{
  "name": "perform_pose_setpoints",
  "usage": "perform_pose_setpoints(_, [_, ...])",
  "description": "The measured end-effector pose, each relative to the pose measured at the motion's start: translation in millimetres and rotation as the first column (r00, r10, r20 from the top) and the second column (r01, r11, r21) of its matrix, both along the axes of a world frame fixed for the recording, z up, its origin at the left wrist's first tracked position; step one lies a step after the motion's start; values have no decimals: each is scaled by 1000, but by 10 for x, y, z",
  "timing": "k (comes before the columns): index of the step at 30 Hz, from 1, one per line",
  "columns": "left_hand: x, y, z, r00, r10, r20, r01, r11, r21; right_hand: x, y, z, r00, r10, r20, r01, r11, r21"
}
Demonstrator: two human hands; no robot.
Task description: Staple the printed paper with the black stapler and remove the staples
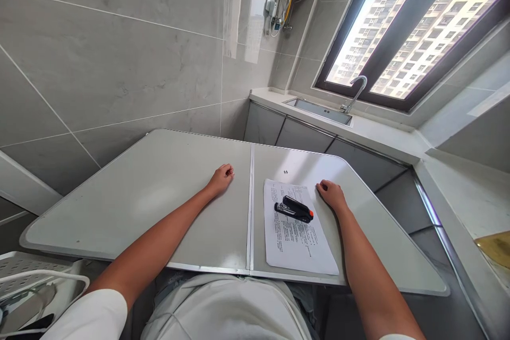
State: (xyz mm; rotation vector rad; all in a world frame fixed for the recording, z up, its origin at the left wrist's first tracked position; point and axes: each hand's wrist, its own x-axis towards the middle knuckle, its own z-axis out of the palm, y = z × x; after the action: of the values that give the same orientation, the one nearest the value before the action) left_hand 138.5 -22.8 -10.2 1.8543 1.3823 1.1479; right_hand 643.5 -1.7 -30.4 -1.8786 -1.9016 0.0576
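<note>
A black stapler (289,211) with a red-orange tip lies on printed paper sheets (302,256), its upper arm swung a little apart from its base. Two tiny dark metal bits (286,172), perhaps staples, are on the table just beyond the paper. My left hand (221,179) rests on the table left of the middle seam, fingers curled into a loose fist, with nothing seen in it. To the right of the sheets, my right hand (333,195) also rests loosely curled near their upper right edge, apart from the stapler, and no object shows in it.
The pale folding table (159,170) has a metal seam (251,207) down its middle. A white basket (40,271) stands at the lower left. Beyond the table are a counter with a sink (319,110), a faucet (356,93) and a window. A tiled wall rises on the left.
</note>
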Motion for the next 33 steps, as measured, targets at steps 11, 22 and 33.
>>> perform_pose_setpoints(11, [28, -15, 32, 1000, -4, -16, 4, 1000, 5, 0, -13, -14, 1000, 0, -17, 0, 1000, -13])
perform_pose_setpoints(22, [13, -39, 32, 999, -14, 29, 15, 1000, -23, -22, -48, -9, 994, 41, -100, -44, 999, -23])
perform_pose_setpoints(33, [5, 3, -32, 998, 13, 69, -8, 997, -79, -92, -59, 26, 995, -4, -99, -2, 998, -62])
